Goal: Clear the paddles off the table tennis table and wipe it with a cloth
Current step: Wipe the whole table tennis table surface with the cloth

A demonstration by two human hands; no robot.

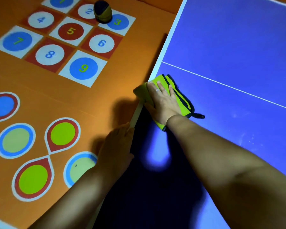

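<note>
Forearms [221, 162] cropped; cloth [182, 100] half under right hand [163, 104]

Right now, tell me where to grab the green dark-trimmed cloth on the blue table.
Pinch the green dark-trimmed cloth at its far-left corner, coming from the orange floor side: that corner overhangs the blue table's white edge, so fingers can probably get under it. The right hand presses the middle flat.

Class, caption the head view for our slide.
The right hand presses a green cloth at the edge of the blue table; the left hand rests on its rim.
</note>
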